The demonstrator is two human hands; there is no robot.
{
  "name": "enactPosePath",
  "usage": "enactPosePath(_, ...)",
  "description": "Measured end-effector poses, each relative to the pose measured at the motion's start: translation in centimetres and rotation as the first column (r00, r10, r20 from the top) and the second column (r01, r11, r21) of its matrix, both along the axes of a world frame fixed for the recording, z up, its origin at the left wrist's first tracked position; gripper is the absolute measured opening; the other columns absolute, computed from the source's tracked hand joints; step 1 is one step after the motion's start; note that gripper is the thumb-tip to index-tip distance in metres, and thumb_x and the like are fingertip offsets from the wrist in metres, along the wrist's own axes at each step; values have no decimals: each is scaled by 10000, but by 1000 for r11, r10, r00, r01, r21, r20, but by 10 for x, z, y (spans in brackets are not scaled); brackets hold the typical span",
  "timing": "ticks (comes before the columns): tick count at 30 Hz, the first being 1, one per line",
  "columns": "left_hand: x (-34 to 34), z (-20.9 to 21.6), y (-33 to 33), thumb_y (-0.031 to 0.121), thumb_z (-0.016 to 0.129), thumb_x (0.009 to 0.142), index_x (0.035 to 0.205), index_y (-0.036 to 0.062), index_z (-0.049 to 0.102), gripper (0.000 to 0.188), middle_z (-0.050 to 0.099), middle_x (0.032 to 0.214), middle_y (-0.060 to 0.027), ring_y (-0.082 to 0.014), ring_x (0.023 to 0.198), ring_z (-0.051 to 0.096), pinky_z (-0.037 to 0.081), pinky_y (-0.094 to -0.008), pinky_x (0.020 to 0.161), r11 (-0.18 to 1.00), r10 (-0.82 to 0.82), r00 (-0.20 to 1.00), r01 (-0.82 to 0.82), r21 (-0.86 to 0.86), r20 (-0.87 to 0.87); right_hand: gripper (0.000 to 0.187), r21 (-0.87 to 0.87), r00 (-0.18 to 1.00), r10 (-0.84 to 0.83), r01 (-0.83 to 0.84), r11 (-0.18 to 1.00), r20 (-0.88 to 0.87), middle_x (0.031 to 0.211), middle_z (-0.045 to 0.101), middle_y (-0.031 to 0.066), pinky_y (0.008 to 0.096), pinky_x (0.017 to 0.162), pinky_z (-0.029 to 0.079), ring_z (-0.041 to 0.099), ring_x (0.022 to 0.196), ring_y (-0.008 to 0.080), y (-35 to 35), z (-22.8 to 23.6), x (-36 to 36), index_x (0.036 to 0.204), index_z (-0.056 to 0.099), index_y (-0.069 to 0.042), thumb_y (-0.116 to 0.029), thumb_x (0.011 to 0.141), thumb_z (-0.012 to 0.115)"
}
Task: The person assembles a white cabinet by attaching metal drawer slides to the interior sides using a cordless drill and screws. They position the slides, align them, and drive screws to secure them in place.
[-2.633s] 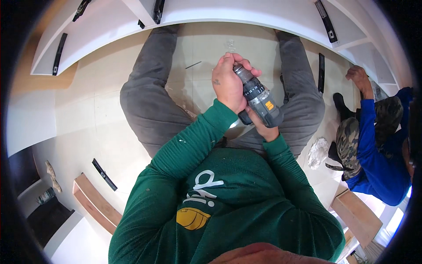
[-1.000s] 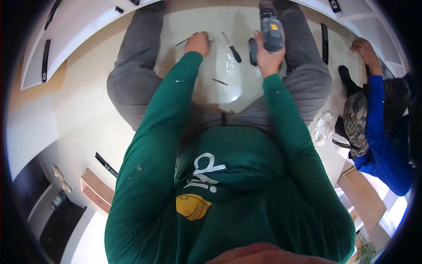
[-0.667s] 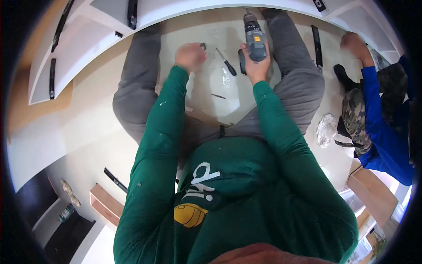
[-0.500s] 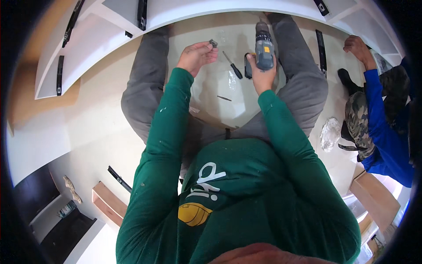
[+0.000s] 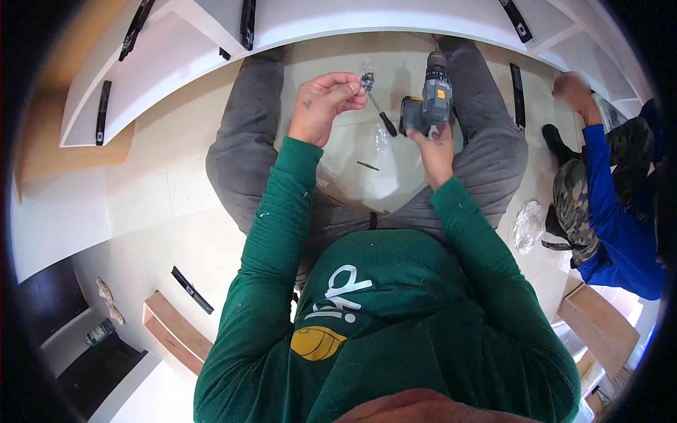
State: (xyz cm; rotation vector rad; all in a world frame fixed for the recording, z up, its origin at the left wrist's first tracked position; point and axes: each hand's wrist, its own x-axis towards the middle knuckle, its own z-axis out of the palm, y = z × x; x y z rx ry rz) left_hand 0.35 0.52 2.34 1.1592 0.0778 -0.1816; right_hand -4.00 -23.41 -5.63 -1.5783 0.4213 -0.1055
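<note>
My left hand [image 5: 326,106] pinches a small clear packet of dark bits [image 5: 367,82], too small to make out, between thumb and fingers above the floor. In my right hand [image 5: 434,149] is a grey cordless drill [image 5: 436,99] with a yellow patch, gripped near its lower end, chuck pointing away from me. Between the two hands a screwdriver [image 5: 385,120] with a black handle lies on the floor. Closer to me are a clear plastic wrapper [image 5: 381,139] and a thin dark bit [image 5: 367,166].
A white cabinet panel [image 5: 395,20] curves across the far side, with black drawer slides [image 5: 247,25] attached. Another slide [image 5: 191,289] lies on the floor at left, near a wooden drawer box [image 5: 173,331]. At right sits a co-worker in a blue sleeve [image 5: 603,176], beside crumpled plastic [image 5: 529,225].
My left hand has moved right with the packet, nearer the drill. My right hand has shifted slightly right and toward me, and the drill has tipped, showing more of its battery.
</note>
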Motion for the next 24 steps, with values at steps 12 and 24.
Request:
enactPosePath(12,-27,48,-9,110,684,935,957,-3,684,116,669,843,-94,-186,737,641,515,-309,670,687,-380,863,22,727,333,253,-508,725,597,-391,767,344,967,726,177,337,703,567,718,798,233,17,141,7,1054,707,-7,-132,848,781)
enactPosePath(24,-61,41,-9,59,679,916,904,-9,660,71,677,874,-90,-188,770,646,497,-295,627,649,-303,904,-35,760,301,97,-625,581,803,-580,522,132,736,674,161,423,647,545,684,694,348,27,128,8,835,670,-8,-101,819,696)
